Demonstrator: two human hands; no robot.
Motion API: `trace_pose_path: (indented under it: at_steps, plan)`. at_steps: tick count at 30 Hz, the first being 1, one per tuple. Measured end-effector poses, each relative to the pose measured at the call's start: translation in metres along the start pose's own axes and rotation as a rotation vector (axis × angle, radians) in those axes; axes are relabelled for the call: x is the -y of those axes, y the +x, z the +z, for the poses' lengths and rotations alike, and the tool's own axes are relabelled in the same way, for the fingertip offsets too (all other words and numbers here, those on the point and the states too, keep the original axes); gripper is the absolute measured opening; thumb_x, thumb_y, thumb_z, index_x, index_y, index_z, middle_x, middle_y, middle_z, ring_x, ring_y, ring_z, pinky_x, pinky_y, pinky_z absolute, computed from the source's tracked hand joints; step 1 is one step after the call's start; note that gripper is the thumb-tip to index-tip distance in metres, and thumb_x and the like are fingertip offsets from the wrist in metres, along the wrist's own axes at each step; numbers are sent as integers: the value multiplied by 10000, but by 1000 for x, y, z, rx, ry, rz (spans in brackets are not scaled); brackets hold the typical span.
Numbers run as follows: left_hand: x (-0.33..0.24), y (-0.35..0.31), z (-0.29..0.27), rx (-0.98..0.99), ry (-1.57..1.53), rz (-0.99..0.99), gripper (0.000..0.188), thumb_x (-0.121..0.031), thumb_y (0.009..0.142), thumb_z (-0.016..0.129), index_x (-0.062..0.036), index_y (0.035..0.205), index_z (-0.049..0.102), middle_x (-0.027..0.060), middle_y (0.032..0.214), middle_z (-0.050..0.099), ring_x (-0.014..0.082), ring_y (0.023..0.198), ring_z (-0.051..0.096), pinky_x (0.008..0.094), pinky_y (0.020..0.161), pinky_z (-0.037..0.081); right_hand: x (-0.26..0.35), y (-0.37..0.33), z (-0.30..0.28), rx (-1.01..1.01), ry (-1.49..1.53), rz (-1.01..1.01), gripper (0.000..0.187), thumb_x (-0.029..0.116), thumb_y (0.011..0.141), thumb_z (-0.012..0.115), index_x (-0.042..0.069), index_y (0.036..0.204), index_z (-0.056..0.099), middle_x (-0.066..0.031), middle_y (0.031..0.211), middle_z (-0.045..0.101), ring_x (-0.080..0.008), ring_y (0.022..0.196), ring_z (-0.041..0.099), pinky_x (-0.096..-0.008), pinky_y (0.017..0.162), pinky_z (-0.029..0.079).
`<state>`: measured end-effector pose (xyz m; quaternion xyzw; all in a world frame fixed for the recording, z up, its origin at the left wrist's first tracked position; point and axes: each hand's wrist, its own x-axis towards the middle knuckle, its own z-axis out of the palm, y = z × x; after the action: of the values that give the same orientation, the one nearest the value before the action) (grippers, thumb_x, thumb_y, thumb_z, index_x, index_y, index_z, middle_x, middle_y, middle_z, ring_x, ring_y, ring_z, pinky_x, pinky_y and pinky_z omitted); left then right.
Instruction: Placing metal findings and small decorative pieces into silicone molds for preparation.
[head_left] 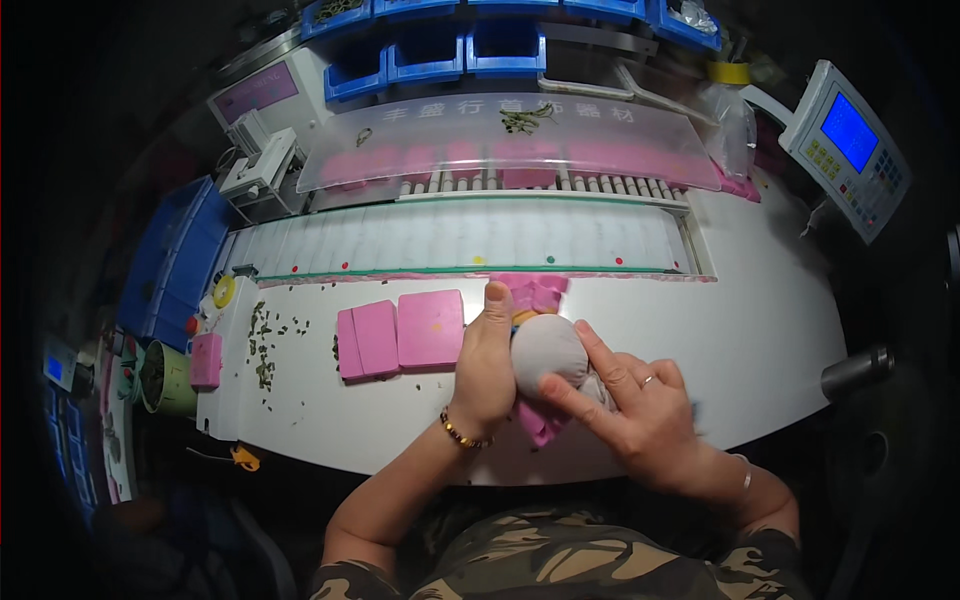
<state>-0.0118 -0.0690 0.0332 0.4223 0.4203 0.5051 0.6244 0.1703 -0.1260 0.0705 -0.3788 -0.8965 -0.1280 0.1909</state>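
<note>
My left hand (483,368) stands edge-on at the middle of the white table, thumb up, against a pink rubbery piece (537,290). That piece shows above and below the grip; its middle is covered. A round grey cloth pouch (549,355), gathered at one side, is pressed over it. My right hand (640,410) grips the pouch by its gathered side, with index finger and thumb lying along the ball. Most of my left fingers are hidden. Left of my hands lie pink rectangular blocks (430,330), flat on the table.
Small dark green bits (262,345) are scattered at the left. Beyond the blocks runs a long white panel (450,235) with a green edge, below a translucent cover (500,140). A control unit with a blue screen (848,132) stands at right; blue bins (425,58) line the back.
</note>
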Motion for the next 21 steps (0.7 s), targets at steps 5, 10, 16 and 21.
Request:
trace_pose_path:
  at_steps: [5, 10, 16, 21]
  plan:
    - [29, 2, -14, -48, -21, 97, 716, -524, 1044, 184, 21, 1038, 648, 124, 1023, 668, 163, 838, 651, 262, 786, 523, -17, 4, -7, -13, 71, 87, 554, 128, 778, 622, 230, 1322, 600, -148, 1335, 581, -131, 838, 622, -272, 703, 363]
    - [8, -2, -24, 4, -115, 40, 774, -619, 999, 246, 63, 1115, 595, 147, 1018, 665, 187, 870, 662, 308, 792, 535, -22, 5, -13, -581, -22, 179, 524, 138, 781, 626, 159, 1304, 611, -161, 1321, 588, -115, 847, 623, -269, 706, 368]
    - [0, 1, -20, 36, 99, 530, 747, -618, 984, 323, 50, 1265, 507, 150, 1083, 651, 166, 923, 636, 283, 795, 512, -11, -10, -3, 110, 236, 14, 558, 78, 715, 644, 142, 1270, 628, -179, 1326, 578, -166, 858, 649, -294, 707, 367]
    - [11, -8, -37, 49, 40, 408, 727, -604, 987, 327, 32, 1305, 478, 142, 1080, 648, 149, 937, 622, 272, 793, 499, -11, -3, -31, -337, 172, 260, 543, 17, 717, 705, 83, 1251, 630, -188, 1273, 611, -195, 878, 652, -298, 700, 362]
